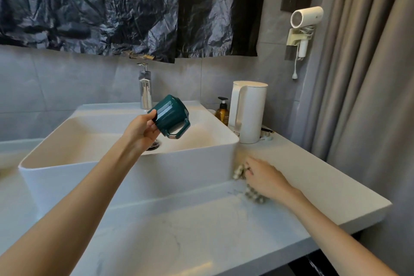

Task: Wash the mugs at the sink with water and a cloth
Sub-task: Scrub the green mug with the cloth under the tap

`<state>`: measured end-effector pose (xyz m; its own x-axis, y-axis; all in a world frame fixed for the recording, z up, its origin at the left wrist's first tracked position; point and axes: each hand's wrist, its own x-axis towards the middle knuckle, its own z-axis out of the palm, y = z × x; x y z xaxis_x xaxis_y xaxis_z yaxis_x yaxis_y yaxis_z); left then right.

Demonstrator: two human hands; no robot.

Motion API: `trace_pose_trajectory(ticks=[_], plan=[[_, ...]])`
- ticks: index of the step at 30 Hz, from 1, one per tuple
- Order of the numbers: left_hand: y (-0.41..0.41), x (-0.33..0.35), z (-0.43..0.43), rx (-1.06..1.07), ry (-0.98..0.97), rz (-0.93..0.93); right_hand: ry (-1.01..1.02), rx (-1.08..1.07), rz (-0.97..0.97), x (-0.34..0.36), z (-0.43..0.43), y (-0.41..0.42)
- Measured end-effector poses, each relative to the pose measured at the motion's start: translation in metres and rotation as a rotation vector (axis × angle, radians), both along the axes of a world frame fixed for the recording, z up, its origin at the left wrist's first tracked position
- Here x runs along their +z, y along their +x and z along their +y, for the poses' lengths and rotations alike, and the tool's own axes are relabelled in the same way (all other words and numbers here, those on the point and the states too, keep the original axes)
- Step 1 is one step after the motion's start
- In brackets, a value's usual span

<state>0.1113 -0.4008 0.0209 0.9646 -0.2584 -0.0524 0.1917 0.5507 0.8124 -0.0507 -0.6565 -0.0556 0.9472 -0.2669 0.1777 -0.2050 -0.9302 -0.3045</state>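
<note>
Over the sink (156, 177), the fingers (152, 114) of the left hand (143, 129) are curled round one end of the dark green mug (171, 113), thumb on top. They hold it tipped above the drain, handle low and to the right. On the counter (302, 177), just beside the sink's right front corner, the right hand (266, 178) lies palm down on a patterned cloth (238, 171); blur hides whether its fingers have closed on it. The step looks like fetching the cloth. Next it needs a firm pinch, a lift to the mug, and water from the tap (145, 87), which shows no stream. Both forearms reach forward, the left raised, the right low.
</note>
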Motion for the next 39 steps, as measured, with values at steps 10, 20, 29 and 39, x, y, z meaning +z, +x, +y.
trace_pose_trajectory(ticks=[10, 20, 29, 39], plan=[[0.017, -0.002, 0.015, 0.000, 0.257, -0.157, 0.337, 0.357, -0.761, 0.106, 0.084, 0.053], [0.032, -0.004, 0.021, -0.027, 0.268, -0.327, 0.158, 0.502, -0.705, 0.063, 0.127, 0.135], [0.033, -0.003, 0.026, -0.117, 0.149, -0.376, 0.098, 0.656, -0.879, 0.071, 0.125, 0.155], [0.030, -0.004, 0.033, -0.066, 0.060, -0.336, 0.596, 0.522, -0.658, 0.100, 0.128, 0.174]])
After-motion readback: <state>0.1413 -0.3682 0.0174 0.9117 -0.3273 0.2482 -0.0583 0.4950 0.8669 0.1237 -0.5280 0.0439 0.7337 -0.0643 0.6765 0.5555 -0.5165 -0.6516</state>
